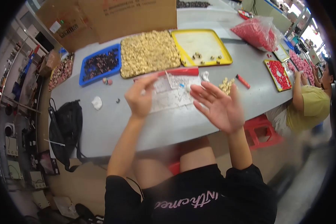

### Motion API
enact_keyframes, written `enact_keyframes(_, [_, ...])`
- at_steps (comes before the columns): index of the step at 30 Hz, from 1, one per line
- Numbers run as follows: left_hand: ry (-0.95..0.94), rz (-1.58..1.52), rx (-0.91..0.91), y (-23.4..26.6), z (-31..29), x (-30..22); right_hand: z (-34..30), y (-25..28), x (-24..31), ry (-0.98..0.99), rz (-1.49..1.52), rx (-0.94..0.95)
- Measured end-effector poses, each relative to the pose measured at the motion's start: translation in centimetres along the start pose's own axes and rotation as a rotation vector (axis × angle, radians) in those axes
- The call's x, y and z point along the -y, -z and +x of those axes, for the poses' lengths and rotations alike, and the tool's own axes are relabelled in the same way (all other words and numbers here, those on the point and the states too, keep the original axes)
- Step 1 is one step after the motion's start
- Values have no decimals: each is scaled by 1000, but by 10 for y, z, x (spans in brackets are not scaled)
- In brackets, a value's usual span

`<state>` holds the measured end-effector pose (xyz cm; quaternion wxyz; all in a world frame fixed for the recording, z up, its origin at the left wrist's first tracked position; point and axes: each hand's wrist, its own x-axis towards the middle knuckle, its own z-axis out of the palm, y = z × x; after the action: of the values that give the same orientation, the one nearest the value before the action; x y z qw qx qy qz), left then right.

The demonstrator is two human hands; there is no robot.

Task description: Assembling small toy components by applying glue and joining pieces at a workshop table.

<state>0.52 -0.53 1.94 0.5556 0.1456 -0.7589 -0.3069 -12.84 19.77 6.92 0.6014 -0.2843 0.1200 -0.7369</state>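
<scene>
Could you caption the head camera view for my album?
Left hand and right hand above a grey table; blue tray beyond.

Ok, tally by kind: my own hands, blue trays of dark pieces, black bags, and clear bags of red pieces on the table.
Left hand and right hand: 2
Blue tray: 1
Black bag: 1
Clear bag of red pieces: 1
Total: 5

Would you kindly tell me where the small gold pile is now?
In the head view, the gold pile lies beyond the right hand, left of the red cylinder.
</scene>
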Motion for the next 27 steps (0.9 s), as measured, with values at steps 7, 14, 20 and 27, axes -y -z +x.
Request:
enact_keyframes(7, [131, -337, -63, 16, 20, -59, -72, -14, -55, -116, 556, 71])
enact_keyframes(14, [323, -700, -248, 10, -71, -106, -100, -8, -78, -80, 737, 12])
enact_keyframes(20, [947, -2015, -191, 15, -132, -133, -97, -1, -93, -84, 568, -95])
enact_keyframes(27, [833, -2566, -3, 10, -155, -125, -95, -3, -107, -8, 416, -118])
